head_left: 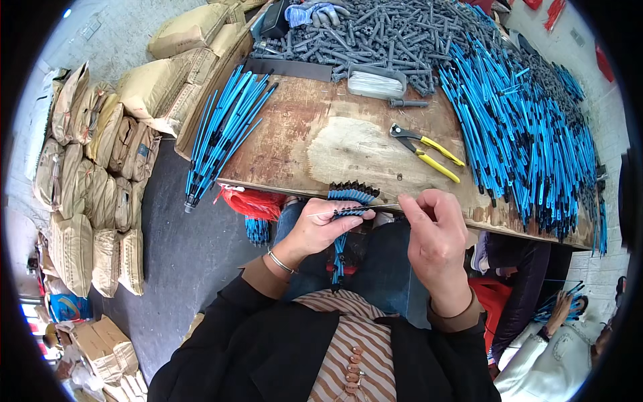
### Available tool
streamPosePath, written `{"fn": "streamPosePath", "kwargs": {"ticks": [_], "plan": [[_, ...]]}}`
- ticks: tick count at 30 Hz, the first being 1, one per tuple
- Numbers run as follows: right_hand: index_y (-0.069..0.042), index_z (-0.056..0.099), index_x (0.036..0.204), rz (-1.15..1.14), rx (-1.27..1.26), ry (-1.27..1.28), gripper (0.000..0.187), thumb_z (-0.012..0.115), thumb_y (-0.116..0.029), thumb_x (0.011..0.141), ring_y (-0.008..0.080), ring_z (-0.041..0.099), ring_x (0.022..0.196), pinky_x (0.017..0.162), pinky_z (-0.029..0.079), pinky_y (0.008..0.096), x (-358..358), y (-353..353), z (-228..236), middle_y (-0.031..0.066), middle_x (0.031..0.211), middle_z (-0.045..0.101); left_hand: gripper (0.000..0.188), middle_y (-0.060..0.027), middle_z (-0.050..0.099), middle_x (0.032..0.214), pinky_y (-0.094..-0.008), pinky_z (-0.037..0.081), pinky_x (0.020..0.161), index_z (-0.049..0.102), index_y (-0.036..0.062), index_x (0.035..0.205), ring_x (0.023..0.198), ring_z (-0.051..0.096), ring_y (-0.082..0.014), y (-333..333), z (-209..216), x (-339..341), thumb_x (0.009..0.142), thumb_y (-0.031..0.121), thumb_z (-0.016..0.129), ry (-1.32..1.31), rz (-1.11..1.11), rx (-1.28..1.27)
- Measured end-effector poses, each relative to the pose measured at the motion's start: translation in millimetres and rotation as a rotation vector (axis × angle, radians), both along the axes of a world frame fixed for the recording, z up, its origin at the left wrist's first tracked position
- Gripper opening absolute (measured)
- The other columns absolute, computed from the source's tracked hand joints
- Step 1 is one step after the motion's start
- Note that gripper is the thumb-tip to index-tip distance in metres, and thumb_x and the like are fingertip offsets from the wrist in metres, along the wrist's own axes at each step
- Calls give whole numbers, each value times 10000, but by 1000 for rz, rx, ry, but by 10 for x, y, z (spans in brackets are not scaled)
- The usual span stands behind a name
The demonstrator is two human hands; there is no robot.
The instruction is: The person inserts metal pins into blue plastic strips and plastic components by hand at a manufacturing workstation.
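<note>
My left hand [309,231] is closed round a fanned bundle of slim blue sticks with black tips [353,193], held just off the table's near edge. The lower ends of the sticks hang down over my lap. A thin pale strip [382,206] runs from the bundle across to my right hand [439,244], whose thumb and forefinger are pinched at its end. Cutting pliers with yellow handles [435,155] lie on the wooden table [295,134] beyond my right hand. Behind them, a clear box [375,94] contains thin white strips.
Grey plastic plugs [382,33] are heaped at the back. A large pile of blue sticks [529,134] covers the table's right side; a smaller bunch [231,127] overhangs the left corner. Filled sacks [87,174] are stacked at left. Another person's hand [559,311] works at lower right.
</note>
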State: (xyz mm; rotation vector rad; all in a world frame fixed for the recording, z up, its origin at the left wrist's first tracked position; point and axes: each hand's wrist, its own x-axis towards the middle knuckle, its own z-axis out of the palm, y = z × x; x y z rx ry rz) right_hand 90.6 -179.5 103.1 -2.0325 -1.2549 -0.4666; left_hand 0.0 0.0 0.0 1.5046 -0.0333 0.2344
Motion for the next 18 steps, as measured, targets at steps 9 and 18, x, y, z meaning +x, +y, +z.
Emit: {"fn": "streamPosePath", "kwargs": {"ticks": [9,18], "plan": [[-3,659,944,32,36,1,338,595,141,644,239,547,713,592,449,302,34,32,-56,103,808,532,171,-163,673,988,-329,492,869,632,-42,1013,954,634,-202,-3,83,8,849,-20,589,28,4,-1],[-5,659,946,29,6,-59,342,601,134,639,236,536,697,582,440,303,36,46,-22,98,795,523,169,-164,676,981,-332,497,863,638,-32,1004,945,642,-207,0,110,11,841,-30,593,47,-1,9]]}}
